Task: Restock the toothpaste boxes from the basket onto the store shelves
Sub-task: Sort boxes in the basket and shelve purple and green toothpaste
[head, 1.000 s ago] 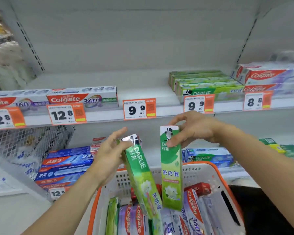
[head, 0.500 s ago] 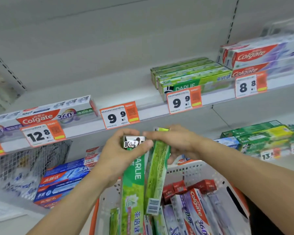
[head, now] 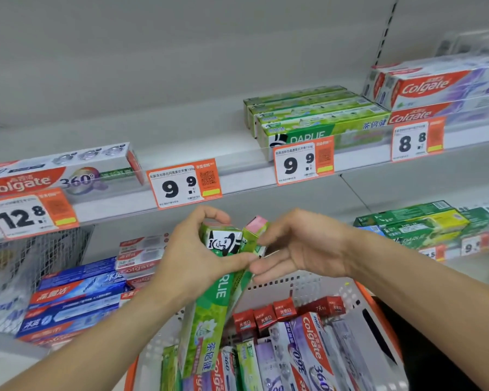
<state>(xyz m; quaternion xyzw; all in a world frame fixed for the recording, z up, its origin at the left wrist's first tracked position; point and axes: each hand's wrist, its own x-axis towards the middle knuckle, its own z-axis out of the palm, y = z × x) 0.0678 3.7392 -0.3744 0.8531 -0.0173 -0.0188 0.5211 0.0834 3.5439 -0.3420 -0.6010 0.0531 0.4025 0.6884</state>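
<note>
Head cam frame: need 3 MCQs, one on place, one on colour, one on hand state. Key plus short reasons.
1. Where is the stocked row of green Darlie boxes?
A. upper shelf, behind the right 9.9 tag
B. wire bin
C. floor

2. Basket rim colour?
A. blue
B. orange
C. black

3. Left hand is:
A. open and idle
B. gripping a Darlie box
C. on a price tag

Key: A, the row sits above the right 9.9 tag; B, the rim shows orange; B, fingers and thumb curl round the held Darlie box.
</note>
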